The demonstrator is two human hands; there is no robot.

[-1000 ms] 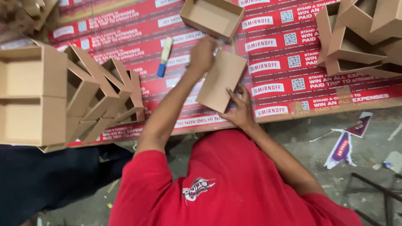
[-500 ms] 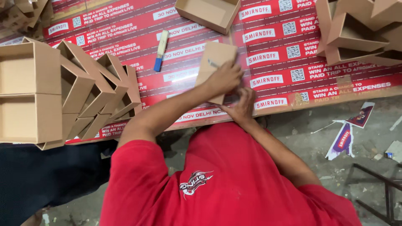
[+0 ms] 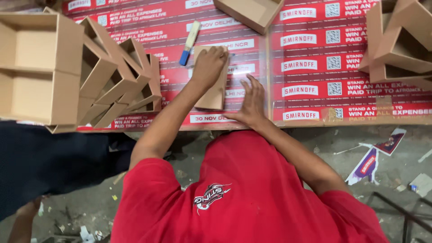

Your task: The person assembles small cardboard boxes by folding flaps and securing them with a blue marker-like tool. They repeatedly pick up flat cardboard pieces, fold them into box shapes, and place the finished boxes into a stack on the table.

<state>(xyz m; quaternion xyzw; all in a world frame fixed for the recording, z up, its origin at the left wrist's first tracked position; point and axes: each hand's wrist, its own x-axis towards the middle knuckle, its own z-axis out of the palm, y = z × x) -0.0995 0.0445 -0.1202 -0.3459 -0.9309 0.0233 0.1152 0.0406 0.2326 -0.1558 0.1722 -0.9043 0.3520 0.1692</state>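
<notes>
A flat, folded brown cardboard piece [image 3: 215, 90] lies on the table, which is covered in red printed sheets [image 3: 315, 67]. My left hand [image 3: 209, 64] is curled on the upper end of the cardboard and presses it down. My right hand [image 3: 251, 102] rests flat on the table just right of the cardboard, fingers spread, holding nothing. My red shirt fills the lower part of the view.
A blue-handled tool [image 3: 189, 38] lies beyond the cardboard. An open shallow box [image 3: 249, 13] sits at the far edge. Folded cardboard boxes stand at the left [image 3: 114, 76] and right [image 3: 398, 42]. Paper scraps [image 3: 373, 157] lie on the floor. A person in dark clothing [image 3: 54, 162] is at the left.
The cardboard piece, held up and tilted before, now lies flat on the table. My left hand has pressed down onto it, and my right hand has left it and lies beside it.
</notes>
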